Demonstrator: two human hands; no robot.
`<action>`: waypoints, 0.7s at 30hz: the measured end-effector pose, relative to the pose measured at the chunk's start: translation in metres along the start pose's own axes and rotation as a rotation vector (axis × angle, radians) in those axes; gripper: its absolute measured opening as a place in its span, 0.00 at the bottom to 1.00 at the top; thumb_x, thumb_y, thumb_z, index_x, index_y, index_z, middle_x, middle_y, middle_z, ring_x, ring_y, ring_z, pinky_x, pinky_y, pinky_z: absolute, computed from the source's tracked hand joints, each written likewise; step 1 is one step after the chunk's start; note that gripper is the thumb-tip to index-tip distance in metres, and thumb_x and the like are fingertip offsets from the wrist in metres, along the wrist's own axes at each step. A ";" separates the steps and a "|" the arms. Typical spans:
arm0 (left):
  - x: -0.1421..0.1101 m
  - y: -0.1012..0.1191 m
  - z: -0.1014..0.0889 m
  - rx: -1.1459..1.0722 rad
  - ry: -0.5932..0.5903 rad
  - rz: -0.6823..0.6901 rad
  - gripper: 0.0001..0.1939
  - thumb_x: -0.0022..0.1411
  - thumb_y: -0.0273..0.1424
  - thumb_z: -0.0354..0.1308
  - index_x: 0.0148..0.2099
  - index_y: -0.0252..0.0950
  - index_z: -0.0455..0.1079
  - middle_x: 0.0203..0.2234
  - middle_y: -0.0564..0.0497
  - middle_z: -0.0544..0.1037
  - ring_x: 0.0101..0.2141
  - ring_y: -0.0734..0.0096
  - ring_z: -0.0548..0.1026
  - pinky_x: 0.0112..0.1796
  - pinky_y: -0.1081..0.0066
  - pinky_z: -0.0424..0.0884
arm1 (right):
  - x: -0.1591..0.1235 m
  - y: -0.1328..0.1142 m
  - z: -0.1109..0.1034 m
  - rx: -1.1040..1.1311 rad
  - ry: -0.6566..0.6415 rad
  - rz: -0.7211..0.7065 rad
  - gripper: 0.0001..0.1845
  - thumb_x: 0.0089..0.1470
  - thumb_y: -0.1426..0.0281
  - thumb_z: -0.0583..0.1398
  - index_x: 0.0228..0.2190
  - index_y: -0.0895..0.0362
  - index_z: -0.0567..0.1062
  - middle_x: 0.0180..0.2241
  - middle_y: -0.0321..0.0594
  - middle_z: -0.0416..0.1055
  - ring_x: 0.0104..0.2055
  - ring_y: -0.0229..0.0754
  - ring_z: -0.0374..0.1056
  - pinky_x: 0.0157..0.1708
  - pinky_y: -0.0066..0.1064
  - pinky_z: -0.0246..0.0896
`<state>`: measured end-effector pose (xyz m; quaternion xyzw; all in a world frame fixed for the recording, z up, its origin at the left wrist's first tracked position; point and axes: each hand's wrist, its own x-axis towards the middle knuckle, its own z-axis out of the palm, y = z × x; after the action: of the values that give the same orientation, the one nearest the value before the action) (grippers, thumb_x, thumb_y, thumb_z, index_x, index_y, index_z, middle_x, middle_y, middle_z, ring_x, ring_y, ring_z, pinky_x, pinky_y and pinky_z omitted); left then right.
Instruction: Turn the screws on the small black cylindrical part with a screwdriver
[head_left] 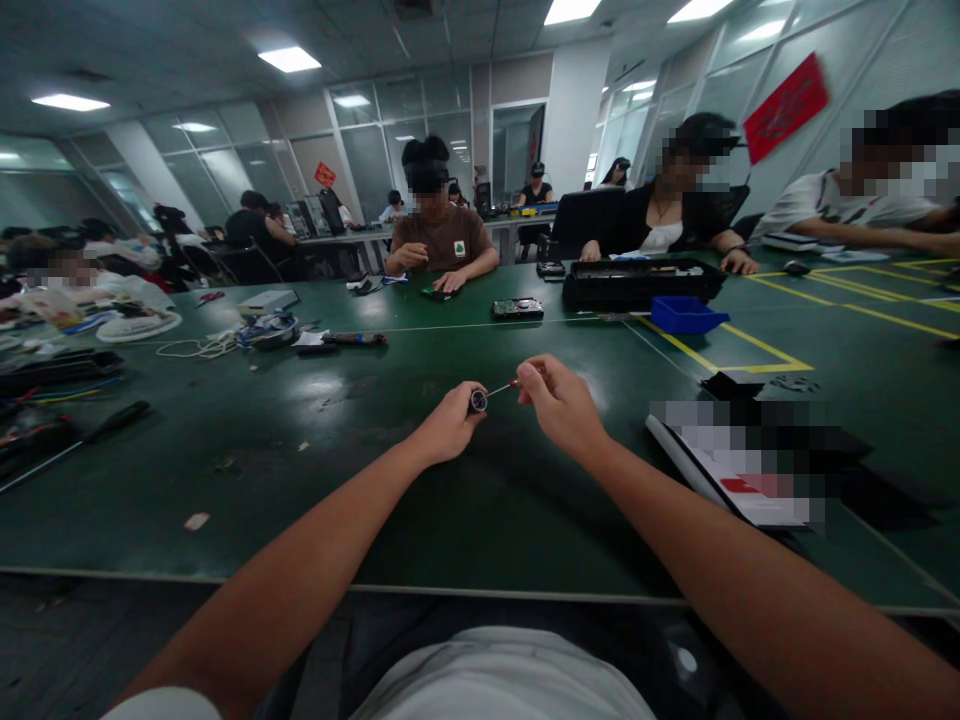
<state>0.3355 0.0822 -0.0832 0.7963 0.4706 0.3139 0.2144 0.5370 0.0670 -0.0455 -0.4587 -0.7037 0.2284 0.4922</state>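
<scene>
My left hand (453,424) is closed around a small dark round part (478,402) with a pale ring at its open end, which faces me. What kind of part it is I cannot make out. In my right hand (556,398), thumb and fingers pinch the red handle of a thin screwdriver (501,389). Its metal shaft points left and its tip is at or near the rim of the round part; contact is too small to tell. Both hands are above the green table (517,520), near its middle.
A circuit board (517,308) lies ahead. Beyond it, a person (442,240) handles a small board. To the right are a blue bin (686,314), a long black housing (637,284) and a white-and-black item (731,470). Leftward lie a cable bundle (268,330) and a long screwdriver (116,422).
</scene>
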 end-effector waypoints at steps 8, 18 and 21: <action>0.001 0.003 -0.001 0.085 -0.046 0.028 0.11 0.62 0.28 0.58 0.48 0.37 0.68 0.44 0.45 0.75 0.46 0.57 0.71 0.50 0.57 0.66 | 0.001 0.005 0.002 0.018 0.009 -0.025 0.12 0.62 0.64 0.50 0.42 0.52 0.71 0.30 0.37 0.75 0.33 0.45 0.71 0.35 0.37 0.60; 0.002 0.004 -0.005 0.049 0.000 0.014 0.09 0.64 0.30 0.58 0.47 0.39 0.69 0.39 0.50 0.76 0.41 0.62 0.73 0.46 0.64 0.67 | 0.005 0.011 0.009 0.140 0.085 0.050 0.12 0.61 0.59 0.54 0.41 0.52 0.69 0.32 0.38 0.74 0.34 0.45 0.71 0.36 0.39 0.65; 0.004 0.006 -0.006 0.064 0.036 0.036 0.10 0.64 0.30 0.58 0.48 0.39 0.69 0.41 0.49 0.76 0.43 0.62 0.73 0.47 0.63 0.66 | 0.010 0.019 0.013 0.356 0.115 0.148 0.12 0.59 0.57 0.56 0.35 0.53 0.71 0.31 0.39 0.73 0.33 0.44 0.71 0.37 0.39 0.68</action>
<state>0.3361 0.0830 -0.0745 0.8052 0.4697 0.3170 0.1746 0.5323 0.0864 -0.0604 -0.4274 -0.5871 0.3582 0.5869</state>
